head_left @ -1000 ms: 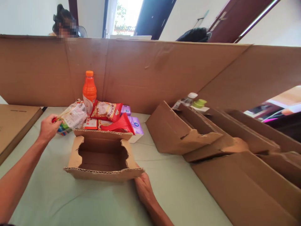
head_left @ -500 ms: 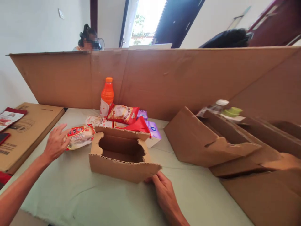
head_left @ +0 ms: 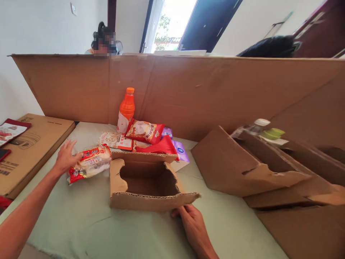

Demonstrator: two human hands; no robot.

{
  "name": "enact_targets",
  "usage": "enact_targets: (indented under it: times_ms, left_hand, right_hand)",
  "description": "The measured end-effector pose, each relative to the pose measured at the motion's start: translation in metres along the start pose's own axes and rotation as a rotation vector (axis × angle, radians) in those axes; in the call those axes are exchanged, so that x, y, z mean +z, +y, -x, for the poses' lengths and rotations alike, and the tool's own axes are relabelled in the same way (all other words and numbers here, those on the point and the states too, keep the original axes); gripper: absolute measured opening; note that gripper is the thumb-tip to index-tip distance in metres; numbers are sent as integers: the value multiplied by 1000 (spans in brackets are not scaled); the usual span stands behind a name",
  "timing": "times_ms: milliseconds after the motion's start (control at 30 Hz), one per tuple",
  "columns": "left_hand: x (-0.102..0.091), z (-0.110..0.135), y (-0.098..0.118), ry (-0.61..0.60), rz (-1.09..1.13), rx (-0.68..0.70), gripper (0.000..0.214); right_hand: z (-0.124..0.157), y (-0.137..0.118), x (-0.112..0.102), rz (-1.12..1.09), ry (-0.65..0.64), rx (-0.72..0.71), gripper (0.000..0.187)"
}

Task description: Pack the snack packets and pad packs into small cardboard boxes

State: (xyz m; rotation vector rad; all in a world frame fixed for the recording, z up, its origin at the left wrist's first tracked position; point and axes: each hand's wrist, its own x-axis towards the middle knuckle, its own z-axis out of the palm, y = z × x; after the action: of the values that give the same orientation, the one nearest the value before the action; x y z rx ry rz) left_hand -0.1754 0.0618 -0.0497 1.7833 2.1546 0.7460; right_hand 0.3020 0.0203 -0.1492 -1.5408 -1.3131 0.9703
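A small open cardboard box [head_left: 147,194] stands on the pale green tabletop [head_left: 107,230], empty inside. My right hand [head_left: 192,225] grips its near right flap from below. Left of the box lies a red and white snack bag [head_left: 90,163]. My left hand [head_left: 66,158] rests against the bag's left end with fingers spread. Behind the box sit an orange drink bottle [head_left: 126,109], a red snack packet [head_left: 144,131], a flat packet [head_left: 115,140], a red pouch [head_left: 161,146] and purple tissue packs [head_left: 181,154].
A tall cardboard wall [head_left: 188,90] closes off the back. Folded and torn cardboard pieces [head_left: 256,169] fill the right side, with a clear bottle [head_left: 253,126] behind them. A flat carton [head_left: 29,147] lies at left. A person sits beyond the wall.
My left hand carried the snack bag down from beside the bottle, laid it on the table left of the box, and opened. My right hand stayed at the box's near flap.
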Motion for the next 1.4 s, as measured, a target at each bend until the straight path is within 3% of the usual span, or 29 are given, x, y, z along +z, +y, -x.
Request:
enact_targets:
  times_ms: [100, 167, 267, 333, 467, 600, 767, 867, 1000, 1067, 1200, 1267, 1400]
  left_hand:
    - [-11, -9, -4, -152, 140, -91, 48]
    - [-11, -5, -2, -249, 242, -115, 49]
    - [-11, 7, 1, -279, 366, -149, 71]
    - [-16, 15, 0, -267, 420, -197, 73]
    - [-37, 37, -6, -264, 500, -319, 62]
    - [-59, 80, -19, -292, 552, -404, 63]
    - [-75, 136, -29, -504, 545, -393, 61]
    - [-67, 150, -1, -679, 463, -230, 60]
    - [-30, 149, 68, -806, 394, -46, 58]
    - [-8, 149, 99, -834, 375, 19, 54]
    - [24, 157, 135, -776, 292, 172, 45]
    - [33, 161, 142, -758, 256, 234, 44]
    - [34, 163, 141, -784, 190, 310, 42]
  right_hand:
    - [4, 2, -5, -73, -74, 4, 50]
    - [10, 3, -12, -154, -165, -13, 47]
    - [20, -4, -21, -207, -304, -79, 63]
    - [23, -16, -22, -154, -351, -125, 74]
    - [11, -39, -3, 114, -256, -156, 61]
    - [-3, -39, 20, 237, -170, -184, 44]
    - [12, -24, 10, 208, -124, -171, 51]
    - [42, -28, -5, 120, -236, -79, 52]
    - [83, -48, -1, -263, -673, 94, 79]
    - [96, -56, 6, -436, -777, 114, 88]
    - [104, -57, 2, -498, -652, 113, 75]
    - [106, -52, -4, -479, -611, 134, 72]
    - [110, -47, -7, -496, -674, 119, 76]
